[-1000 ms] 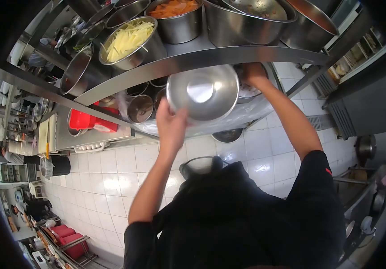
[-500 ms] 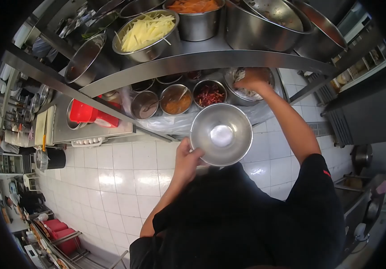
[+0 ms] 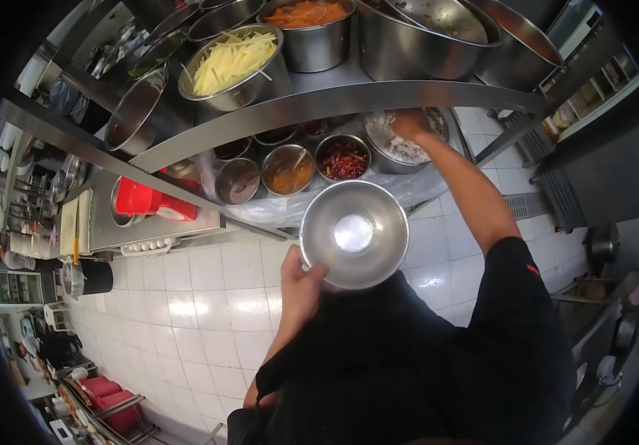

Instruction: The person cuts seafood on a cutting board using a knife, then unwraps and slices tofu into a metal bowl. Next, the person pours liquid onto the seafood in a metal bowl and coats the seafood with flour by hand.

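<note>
My left hand (image 3: 301,280) grips the rim of a shiny metal mixing bowl (image 3: 379,259), its thumb over the edge; the bowl is tilted so its bare inside faces up. Under the raised shelf, my right hand (image 3: 410,124) reaches into a metal pot (image 3: 389,166) of whitish, floury-looking food (image 3: 404,150). Its fingers are hidden in there, so their grip does not show. Left of that pot stand a container of dried red chillies (image 3: 343,159), one of orange-brown sauce with a spoon (image 3: 288,174), and one of greyish contents (image 3: 238,183).
The shelf's metal edge (image 3: 312,107) crosses just above my right hand. On the shelf stand a bowl of pale yellow strips (image 3: 234,63), a pot of orange shreds (image 3: 308,13) and a large pot (image 3: 423,55). A red plastic container (image 3: 152,202) sits on the left counter.
My left hand and the bowl have shifted slightly left and down in the view. My right hand stays in the pot, its fingers now lower and less visible. The view has turned a little.
</note>
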Demonstrator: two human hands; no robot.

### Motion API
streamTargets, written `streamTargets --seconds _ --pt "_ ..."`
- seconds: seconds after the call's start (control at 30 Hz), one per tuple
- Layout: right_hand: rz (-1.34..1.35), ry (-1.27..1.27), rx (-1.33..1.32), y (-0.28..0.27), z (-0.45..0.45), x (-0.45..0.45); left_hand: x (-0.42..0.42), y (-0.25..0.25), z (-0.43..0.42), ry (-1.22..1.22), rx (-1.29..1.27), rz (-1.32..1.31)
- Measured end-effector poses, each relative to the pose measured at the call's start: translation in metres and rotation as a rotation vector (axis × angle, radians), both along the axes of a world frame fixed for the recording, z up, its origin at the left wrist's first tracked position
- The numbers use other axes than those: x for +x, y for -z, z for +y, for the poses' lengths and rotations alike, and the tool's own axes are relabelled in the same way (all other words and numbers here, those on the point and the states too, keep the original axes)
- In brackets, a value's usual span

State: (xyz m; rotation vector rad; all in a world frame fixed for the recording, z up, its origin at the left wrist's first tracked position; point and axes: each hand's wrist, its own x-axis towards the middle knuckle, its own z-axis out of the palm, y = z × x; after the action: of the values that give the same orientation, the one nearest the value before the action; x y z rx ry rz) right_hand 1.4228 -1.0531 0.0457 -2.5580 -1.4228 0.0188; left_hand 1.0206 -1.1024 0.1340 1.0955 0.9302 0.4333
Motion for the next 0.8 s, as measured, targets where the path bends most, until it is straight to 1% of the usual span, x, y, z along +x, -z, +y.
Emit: streamTargets --seconds 0.1,0.17,0.23,0.3,0.4,0.5,0.57,0.63,0.7,0.8 --pt "-0.043 0.018 -0.099 -0.043 -0.012 -0.017 -0.011 0.0 -0.005 -0.091 -0.049 -0.058" --pt "-0.179 0.027 0.002 -0.036 -0.021 -0.039 -0.014 -0.006 -0.006 -0.115 -0.029 -0.015" --pt "-0.113 0.044 -0.049 -0.026 -0.025 -0.038 -0.016 -0.006 -0.005 -0.119 -0.024 -0.002" --pt "0.15 0.057 -0.25 -0.017 -0.024 -0.016 -0.017 -0.002 -0.003 -0.119 -0.039 -0.028" --pt "-0.153 0.012 -0.124 -0.029 -0.026 -0.009 -0.02 -0.004 -0.003 -0.113 -0.032 -0.011" --pt "-0.128 0.018 -0.184 -0.077 -0.027 -0.051 -0.02 -0.006 -0.004 -0.152 -0.037 -0.005" --pt "-0.031 0.068 -0.055 -0.05 -0.022 -0.051 -0.021 -0.006 -0.005 -0.152 -0.042 0.01" --pt "0.114 0.104 -0.09 -0.026 -0.017 -0.038 -0.021 -0.004 -0.004 -0.143 -0.04 0.016" --pt "0.298 0.11 -0.289 -0.027 -0.009 -0.014 -0.02 -0.002 -0.003 -0.143 -0.034 0.004" --pt "-0.077 0.084 -0.257 -0.044 -0.011 -0.018 -0.022 -0.008 -0.005 -0.157 -0.055 0.011"
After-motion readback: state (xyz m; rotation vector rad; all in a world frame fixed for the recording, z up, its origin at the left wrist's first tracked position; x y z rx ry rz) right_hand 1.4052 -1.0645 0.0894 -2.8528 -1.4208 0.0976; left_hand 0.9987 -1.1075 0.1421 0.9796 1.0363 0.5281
